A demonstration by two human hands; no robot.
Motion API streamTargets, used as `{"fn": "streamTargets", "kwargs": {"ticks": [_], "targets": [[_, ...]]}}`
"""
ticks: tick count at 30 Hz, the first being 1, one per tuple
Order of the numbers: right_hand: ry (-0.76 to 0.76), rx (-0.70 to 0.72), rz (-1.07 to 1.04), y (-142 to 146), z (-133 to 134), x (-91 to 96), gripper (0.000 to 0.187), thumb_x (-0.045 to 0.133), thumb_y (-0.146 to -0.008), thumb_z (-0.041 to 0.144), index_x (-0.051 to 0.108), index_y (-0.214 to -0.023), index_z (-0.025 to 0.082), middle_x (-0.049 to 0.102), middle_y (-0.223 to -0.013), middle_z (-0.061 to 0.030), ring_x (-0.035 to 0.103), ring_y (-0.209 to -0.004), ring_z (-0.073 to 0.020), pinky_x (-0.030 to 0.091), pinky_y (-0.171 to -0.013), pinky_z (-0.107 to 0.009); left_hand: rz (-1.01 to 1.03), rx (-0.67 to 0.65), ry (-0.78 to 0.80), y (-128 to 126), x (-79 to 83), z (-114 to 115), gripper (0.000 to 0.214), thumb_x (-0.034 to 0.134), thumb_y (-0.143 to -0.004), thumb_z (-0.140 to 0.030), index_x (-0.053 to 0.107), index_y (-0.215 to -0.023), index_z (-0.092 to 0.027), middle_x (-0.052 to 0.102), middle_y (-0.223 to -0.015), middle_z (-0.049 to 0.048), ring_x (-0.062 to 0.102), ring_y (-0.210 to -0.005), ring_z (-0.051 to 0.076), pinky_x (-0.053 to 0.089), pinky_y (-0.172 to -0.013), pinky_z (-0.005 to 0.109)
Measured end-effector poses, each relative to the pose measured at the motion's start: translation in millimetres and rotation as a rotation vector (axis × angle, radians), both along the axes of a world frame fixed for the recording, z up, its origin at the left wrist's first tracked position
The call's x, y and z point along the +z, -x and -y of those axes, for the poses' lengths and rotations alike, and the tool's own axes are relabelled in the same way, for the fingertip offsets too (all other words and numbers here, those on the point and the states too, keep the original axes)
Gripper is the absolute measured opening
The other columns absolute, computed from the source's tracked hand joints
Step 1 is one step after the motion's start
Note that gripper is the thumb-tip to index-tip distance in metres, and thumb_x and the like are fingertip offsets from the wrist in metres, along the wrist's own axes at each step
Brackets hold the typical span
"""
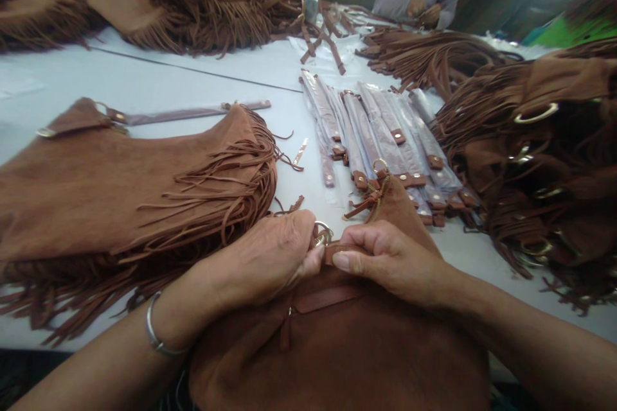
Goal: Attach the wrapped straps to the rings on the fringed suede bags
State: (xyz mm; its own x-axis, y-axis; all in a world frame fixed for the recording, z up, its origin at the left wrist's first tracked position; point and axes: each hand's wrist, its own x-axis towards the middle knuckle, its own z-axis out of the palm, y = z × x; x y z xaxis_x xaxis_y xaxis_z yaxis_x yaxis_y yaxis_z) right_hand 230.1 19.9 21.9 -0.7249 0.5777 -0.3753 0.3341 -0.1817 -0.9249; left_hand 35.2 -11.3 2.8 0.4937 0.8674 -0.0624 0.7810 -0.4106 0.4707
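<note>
Right in front of the person, a brown suede bag [337,340] lies on the near edge of the white table [159,83], its top edge toward the hands. The left hand [270,257] is closed on a gold ring [322,232] at that edge, and the right hand [390,260] is pinched shut on the short suede tab [340,249] running into the ring; both hands meet at this one spot, thumbs nearly touching, the tab's long axis lying left to right between them. To the left rests a finished fringed bag [120,186]; ahead, a row of plastic-wrapped straps [380,141]; to the right, a heap of fringed bags [540,167]. Across the table another person's hands [421,11] work on brown pieces, in a workshop-like room.
</note>
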Motion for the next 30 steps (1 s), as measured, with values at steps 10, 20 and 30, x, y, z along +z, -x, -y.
{"fn": "streamTargets", "kwargs": {"ticks": [10, 20, 30], "targets": [[-0.235, -0.125, 0.088, 4, -2, -7.8, 0.033, 0.054, -0.081, 0.04, 0.05, -0.068, 0.01, 0.041, -0.062, 0.0002, 0.035, -0.058, -0.0082, 0.028, -0.051, -0.019, -0.072, -0.097, 0.067, -6, -0.6, 1, 0.018, 0.034, -0.087, -0.032, 0.041, -0.082, -0.017, 0.053, -0.073, 0.003, 0.05, -0.059, 0.017, 0.037, -0.055, 0.028], [-0.046, -0.089, 0.053, -8, -2, -2.0, 0.037, 0.058, -0.081, 0.044, 0.05, -0.074, 0.009, 0.04, -0.063, 0.0004, 0.032, -0.055, -0.0063, 0.024, -0.048, -0.018, -0.084, -0.021, -0.031, -1, -1.0, 4, 0.015, 0.039, -0.086, -0.031, 0.042, -0.082, -0.016, 0.053, -0.074, 0.0026, 0.05, -0.06, 0.017, 0.036, -0.053, 0.028], [0.008, 0.103, 0.056, -10, 3, -5.4, 0.044, 0.057, -0.079, 0.051, 0.046, -0.068, 0.01, 0.037, -0.061, 0.0022, 0.03, -0.055, -0.0066, 0.022, -0.048, -0.019, -0.117, -0.032, -0.08, -3, 3.2, 12, 0.017, 0.04, -0.088, -0.029, 0.043, -0.081, -0.015, 0.05, -0.073, 0.0039, 0.049, -0.061, 0.016, 0.036, -0.053, 0.026]]}}
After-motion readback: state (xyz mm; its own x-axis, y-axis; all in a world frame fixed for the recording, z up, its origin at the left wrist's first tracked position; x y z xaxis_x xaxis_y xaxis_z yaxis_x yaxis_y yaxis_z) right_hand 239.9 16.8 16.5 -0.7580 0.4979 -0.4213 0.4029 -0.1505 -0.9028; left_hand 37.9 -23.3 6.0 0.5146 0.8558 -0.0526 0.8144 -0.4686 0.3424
